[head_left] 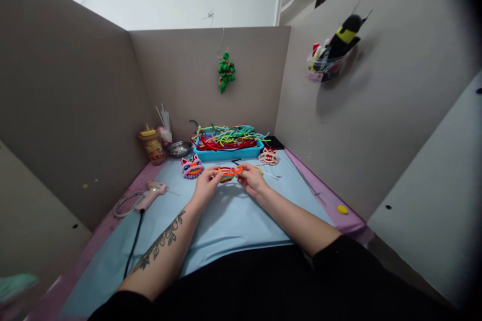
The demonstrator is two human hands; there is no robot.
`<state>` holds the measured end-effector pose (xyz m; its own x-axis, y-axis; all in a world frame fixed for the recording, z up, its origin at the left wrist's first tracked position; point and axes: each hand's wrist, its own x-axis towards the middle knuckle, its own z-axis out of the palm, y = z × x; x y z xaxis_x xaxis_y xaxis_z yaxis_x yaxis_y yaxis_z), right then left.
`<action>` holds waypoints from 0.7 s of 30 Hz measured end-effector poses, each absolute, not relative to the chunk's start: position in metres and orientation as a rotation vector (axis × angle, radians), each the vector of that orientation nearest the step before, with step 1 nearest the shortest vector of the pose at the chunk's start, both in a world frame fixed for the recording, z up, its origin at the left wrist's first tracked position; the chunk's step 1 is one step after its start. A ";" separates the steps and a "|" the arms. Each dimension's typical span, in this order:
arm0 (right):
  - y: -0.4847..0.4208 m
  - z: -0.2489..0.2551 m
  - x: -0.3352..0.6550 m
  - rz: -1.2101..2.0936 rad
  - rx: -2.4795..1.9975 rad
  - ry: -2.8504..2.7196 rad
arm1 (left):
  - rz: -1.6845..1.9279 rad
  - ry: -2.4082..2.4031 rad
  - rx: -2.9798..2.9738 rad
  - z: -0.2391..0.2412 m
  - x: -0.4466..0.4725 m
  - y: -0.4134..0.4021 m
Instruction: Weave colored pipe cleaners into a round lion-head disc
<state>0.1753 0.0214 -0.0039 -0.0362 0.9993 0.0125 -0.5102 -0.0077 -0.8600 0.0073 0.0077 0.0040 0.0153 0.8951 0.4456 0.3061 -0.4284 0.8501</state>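
Observation:
Between my two hands, just above the blue table cover, is a small pipe-cleaner craft piece (227, 172) in orange, red and yellow. My left hand (206, 181) pinches its left end, and my right hand (252, 180) grips the right end. Fingers cover parts of the piece, so its full shape is hidden. Close to my left hand sits a purple pipe-cleaner animal head (192, 167) with red ears and an orange mouth. A cream and red head (268, 156) of similar make lies beyond my right hand. Thin white and yellow stems (271, 175) lie beside that hand.
A blue tray (229, 153) heaped with colourful pipe cleaners stands at the back, next to a metal bowl (179, 149) and a drink cup (152, 146). On the left lies a pink glue gun (151, 194) with its cord. Grey partitions (181, 75) enclose the table; a yellow disc (342, 209) lies right.

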 end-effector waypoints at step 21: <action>0.023 -0.008 0.184 0.765 -1.025 -1.452 | 1.524 1.249 1.769 0.009 0.002 0.008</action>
